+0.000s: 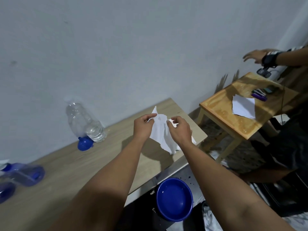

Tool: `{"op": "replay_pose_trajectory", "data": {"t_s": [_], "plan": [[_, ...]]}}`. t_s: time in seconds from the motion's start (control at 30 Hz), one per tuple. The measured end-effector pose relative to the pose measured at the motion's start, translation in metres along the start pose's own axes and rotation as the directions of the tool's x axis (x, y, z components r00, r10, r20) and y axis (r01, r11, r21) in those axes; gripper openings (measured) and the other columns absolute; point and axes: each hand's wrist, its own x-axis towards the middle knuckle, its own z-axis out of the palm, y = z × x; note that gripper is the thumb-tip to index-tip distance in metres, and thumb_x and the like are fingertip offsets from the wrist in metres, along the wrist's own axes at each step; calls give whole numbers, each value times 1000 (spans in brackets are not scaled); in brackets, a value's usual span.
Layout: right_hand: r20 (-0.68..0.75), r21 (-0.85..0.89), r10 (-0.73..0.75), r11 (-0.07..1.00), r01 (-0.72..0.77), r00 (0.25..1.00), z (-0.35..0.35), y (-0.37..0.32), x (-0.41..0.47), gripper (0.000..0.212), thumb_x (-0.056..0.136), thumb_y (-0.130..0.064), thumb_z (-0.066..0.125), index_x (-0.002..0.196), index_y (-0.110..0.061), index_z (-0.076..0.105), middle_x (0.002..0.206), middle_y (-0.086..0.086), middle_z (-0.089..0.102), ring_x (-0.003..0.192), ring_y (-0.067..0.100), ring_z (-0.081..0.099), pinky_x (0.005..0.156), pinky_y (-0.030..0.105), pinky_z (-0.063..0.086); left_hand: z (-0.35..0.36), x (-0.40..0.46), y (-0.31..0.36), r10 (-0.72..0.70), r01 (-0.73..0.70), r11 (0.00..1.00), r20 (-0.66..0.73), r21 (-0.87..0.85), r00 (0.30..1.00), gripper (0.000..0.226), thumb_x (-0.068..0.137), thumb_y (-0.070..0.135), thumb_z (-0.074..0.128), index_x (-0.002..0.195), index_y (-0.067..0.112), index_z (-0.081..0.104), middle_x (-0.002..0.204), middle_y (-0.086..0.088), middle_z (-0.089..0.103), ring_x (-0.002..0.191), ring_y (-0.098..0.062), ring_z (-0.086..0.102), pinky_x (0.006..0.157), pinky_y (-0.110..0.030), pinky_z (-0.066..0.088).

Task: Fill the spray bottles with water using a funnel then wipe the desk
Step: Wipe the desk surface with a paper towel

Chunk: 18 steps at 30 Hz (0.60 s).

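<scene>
A pale wood-grain desk runs along a plain grey-white wall. At its far edge a clear plastic water bottle, partly filled, leans against the wall with a blue funnel touching its base. At the left border lie translucent blue spray bottles, blurred and cut off by the frame; their number cannot be told. Below the desk's near right corner sits a blue bowl holding water. A separate small glossy wooden table stands to the right, carrying white paper sheets and some dark and purple items too small to identify. A second person's arm, with a dark wrist strap, reaches in at upper right.

Both of the wearer's hands hold one sheet of white tissue paper above the desk's right end. The left hand pinches an upper edge between thumb and fingers. The right hand pinches the opposite upper edge, its fingers curled. The tissue hangs between them, its lower end near the desk surface; contact there cannot be told.
</scene>
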Motion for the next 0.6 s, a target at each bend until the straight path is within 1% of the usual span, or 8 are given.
{"op": "replay_pose_trajectory", "data": {"t_s": [0.1, 0.2, 0.27, 0.33, 0.37, 0.43, 0.53, 0.6], "plan": [[31, -36, 43, 998, -42, 999, 0, -7, -2, 32, 99, -42, 63, 128, -27, 63, 119, -8, 68, 112, 19, 63, 104, 47, 43, -8, -2, 13, 8, -8, 999, 9, -45, 1000, 38, 88, 4, 52, 104, 26, 78, 100, 15, 72, 85, -4, 62, 77, -18, 47], [92, 204, 172, 961, -188, 981, 2, -9, -2, 37, 101, -42, 58, 132, -23, 60, 123, -2, 70, 113, 22, 66, 101, 42, 52, -13, -4, 20, 1, 1, 996, 26, -89, 1000, 38, 88, 5, 52, 102, 28, 79, 111, 16, 72, 103, -3, 63, 84, -19, 47], [244, 417, 294, 829, -374, 924, 3, -13, -3, 47, 98, -57, 55, 134, -27, 53, 127, 3, 69, 115, 25, 66, 105, 48, 53, -18, -6, 20, -3, 5, 994, 15, -113, 1000, 37, 88, 5, 53, 101, 28, 79, 113, 14, 71, 105, -3, 63, 83, -19, 47], [445, 489, 328, 691, -533, 833, 4, -18, -6, 53, 94, -70, 54, 132, -33, 49, 124, 5, 69, 115, 27, 67, 105, 54, 53, -26, -8, 18, -7, 6, 992, -6, -129, 1000, 36, 89, 5, 54, 102, 28, 79, 113, 14, 72, 105, -2, 62, 81, -19, 46], [509, 496, 305, 660, -564, 805, 7, -19, -7, 54, 93, -71, 56, 131, -33, 51, 123, 5, 69, 115, 28, 68, 104, 56, 53, -31, -9, 16, -10, 7, 991, -21, -135, 1000, 35, 89, 5, 55, 102, 28, 79, 113, 13, 72, 105, -2, 63, 81, -18, 46], [558, 538, 241, 623, -567, 794, 18, -20, -9, 59, 90, -64, 67, 134, -27, 57, 126, 9, 70, 112, 28, 70, 97, 52, 57, -46, -12, 9, -16, 9, 990, -53, -142, 998, 33, 89, 5, 57, 102, 27, 79, 111, 13, 72, 102, -2, 63, 80, -19, 47], [516, 674, 208, 499, -544, 831, 42, -31, -14, 70, 84, -36, 82, 144, -19, 50, 136, 14, 67, 111, 33, 72, 74, 42, 62, -81, -16, -8, -30, 12, 990, -129, -139, 991, 27, 90, 7, 62, 101, 24, 79, 108, 11, 74, 101, -6, 66, 86, -22, 51], [494, 711, 187, 474, -519, 849, 59, -46, -22, 62, 88, -19, 81, 141, -18, 50, 128, 12, 72, 108, 33, 74, 74, 43, 63, -110, -22, -21, -47, 22, 991, -198, -129, 979, 22, 90, 9, 66, 97, 24, 79, 107, 9, 74, 103, -7, 66, 89, -23, 51]]}}
